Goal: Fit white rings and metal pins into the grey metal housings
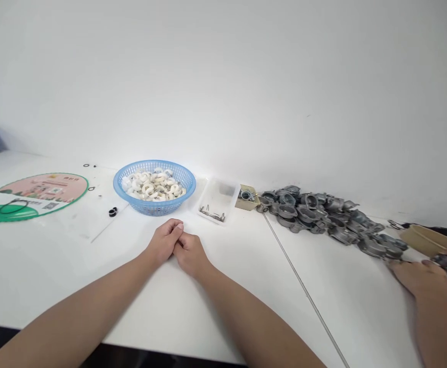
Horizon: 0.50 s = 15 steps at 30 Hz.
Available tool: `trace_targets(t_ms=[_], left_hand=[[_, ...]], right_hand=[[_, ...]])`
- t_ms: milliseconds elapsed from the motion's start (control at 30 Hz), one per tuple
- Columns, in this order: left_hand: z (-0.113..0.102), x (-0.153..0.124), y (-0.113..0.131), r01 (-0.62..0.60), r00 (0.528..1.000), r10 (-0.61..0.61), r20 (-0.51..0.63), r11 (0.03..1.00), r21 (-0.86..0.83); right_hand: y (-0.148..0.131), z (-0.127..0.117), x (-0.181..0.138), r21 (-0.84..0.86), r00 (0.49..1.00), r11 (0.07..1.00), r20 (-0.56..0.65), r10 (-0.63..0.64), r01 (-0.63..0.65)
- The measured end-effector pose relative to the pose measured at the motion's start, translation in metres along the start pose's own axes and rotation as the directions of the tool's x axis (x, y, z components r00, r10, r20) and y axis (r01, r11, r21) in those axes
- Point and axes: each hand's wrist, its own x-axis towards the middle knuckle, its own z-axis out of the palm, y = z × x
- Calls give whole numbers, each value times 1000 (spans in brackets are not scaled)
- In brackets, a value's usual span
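Observation:
My left hand [165, 240] and my right hand [191, 251] rest together on the white table, closed and touching, with the fingers curled in. No object shows in either of them. Just beyond them stands a blue plastic basket [154, 206] heaped with white ring-shaped parts [156, 185]. To its right lies a clear shallow tray [218, 191] with several small metal pins [212, 213] at its near end.
A long pile of grey metal castings [309, 210] runs rightward from a small cardboard box [248, 203]. A thin metal rod [303, 289] crosses the table. Another person's hand [422, 278] is at the far right. Left lie a green-edged fan [35, 191] and small black rings [112, 211].

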Motion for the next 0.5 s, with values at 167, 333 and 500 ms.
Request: trace_targets(t_ms=[167,333,500], left_hand=[[3,0,-2,-21,1000,20,-13,1000,-15],[4,-1,-2,-28,999,28,-28,1000,4],[4,-3,-1,-36,999,36,-22,999,27]], right_hand=[[4,-2,3,-13,1000,1000,-13,-23,23],[5,1,3,-12,998,998,-8,-62,62],[3,1,2,-17,994,996,-65,-93,92]])
